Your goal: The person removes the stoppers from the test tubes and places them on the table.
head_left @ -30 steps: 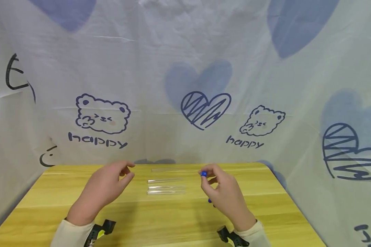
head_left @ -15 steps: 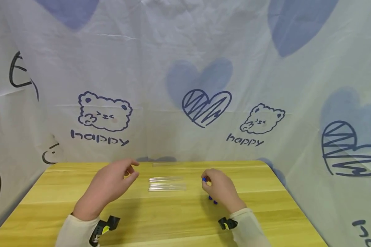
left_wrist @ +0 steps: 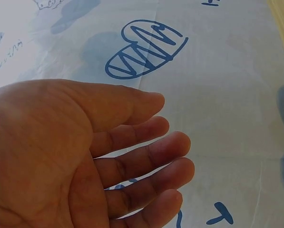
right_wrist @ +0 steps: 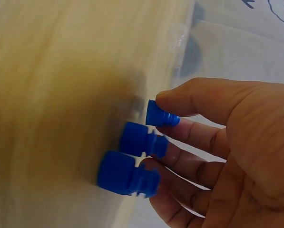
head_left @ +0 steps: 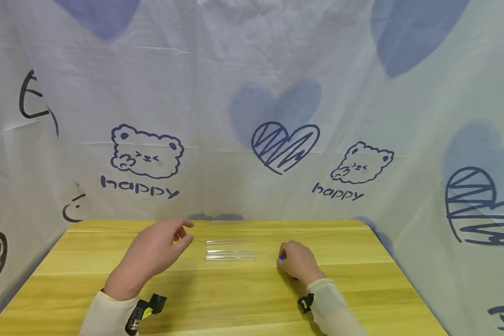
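Observation:
My right hand (head_left: 297,261) is low at the right of the table, thumb and index finger pinching a small blue ribbed stopper (right_wrist: 156,114). Beside it, in the right wrist view, two more blue stoppers (right_wrist: 133,138) stand on the wood, close to the other fingertips; the hand hides most of them from the head camera. Several clear test tubes (head_left: 230,255) lie side by side at mid-table, one of them (head_left: 228,241) slightly apart. To their left hovers my left hand (head_left: 155,252), fingers loosely bent, and its palm (left_wrist: 42,142) shows nothing held.
Another clear tube (head_left: 227,222) lies by the back edge of the wooden table (head_left: 218,303). Behind and at the sides hangs a pale cloth (head_left: 218,186) printed with hearts and bears. Each wrist carries a small black camera (head_left: 305,303).
My right hand has come down and nearer with the blue stopper, from above the table to beside the other stoppers. The left hand has barely moved.

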Motion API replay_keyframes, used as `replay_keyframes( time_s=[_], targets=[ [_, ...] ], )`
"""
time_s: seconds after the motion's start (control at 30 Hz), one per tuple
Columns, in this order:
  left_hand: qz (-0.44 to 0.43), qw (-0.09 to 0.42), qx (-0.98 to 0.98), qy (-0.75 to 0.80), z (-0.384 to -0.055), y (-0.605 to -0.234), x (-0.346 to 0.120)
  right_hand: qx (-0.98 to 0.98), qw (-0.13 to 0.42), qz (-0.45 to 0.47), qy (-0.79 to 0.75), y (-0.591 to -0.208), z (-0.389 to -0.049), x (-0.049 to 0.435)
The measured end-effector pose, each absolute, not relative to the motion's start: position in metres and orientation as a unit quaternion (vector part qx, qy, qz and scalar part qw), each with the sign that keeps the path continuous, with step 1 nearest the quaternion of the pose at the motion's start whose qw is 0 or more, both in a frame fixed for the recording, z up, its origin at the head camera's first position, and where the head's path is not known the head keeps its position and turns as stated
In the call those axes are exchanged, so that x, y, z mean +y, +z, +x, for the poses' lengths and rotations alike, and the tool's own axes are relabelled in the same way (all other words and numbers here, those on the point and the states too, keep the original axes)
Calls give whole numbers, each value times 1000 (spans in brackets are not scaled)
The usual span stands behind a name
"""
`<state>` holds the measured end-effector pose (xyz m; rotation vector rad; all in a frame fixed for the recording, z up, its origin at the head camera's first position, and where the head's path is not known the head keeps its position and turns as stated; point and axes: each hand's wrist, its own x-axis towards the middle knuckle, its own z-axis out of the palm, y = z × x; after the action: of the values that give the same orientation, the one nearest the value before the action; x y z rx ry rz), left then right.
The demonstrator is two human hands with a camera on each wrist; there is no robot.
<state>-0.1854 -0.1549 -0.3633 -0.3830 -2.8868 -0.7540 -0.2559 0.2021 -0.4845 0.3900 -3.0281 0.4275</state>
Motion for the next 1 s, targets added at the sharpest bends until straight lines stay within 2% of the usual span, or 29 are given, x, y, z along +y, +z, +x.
replay_keyframes(
  time_s=[0.23, 0.37, 0.7, 1.0],
  targets=[
    [-129, 66, -958, -248, -184, -365, -156, -981, 22, 121, 151, -488, -257, 205],
    [-127, 63, -959, -247, -182, -365, -157, -980, 48, 111, 159, -478, -254, 204],
    [-126, 133, -951, -248, -179, -361, -160, -923, 236, 144, 266, -412, -214, 187],
    [-124, 187, -939, -260, -174, -350, -161, -868, 350, 210, 284, -394, -197, 189]
  ],
)
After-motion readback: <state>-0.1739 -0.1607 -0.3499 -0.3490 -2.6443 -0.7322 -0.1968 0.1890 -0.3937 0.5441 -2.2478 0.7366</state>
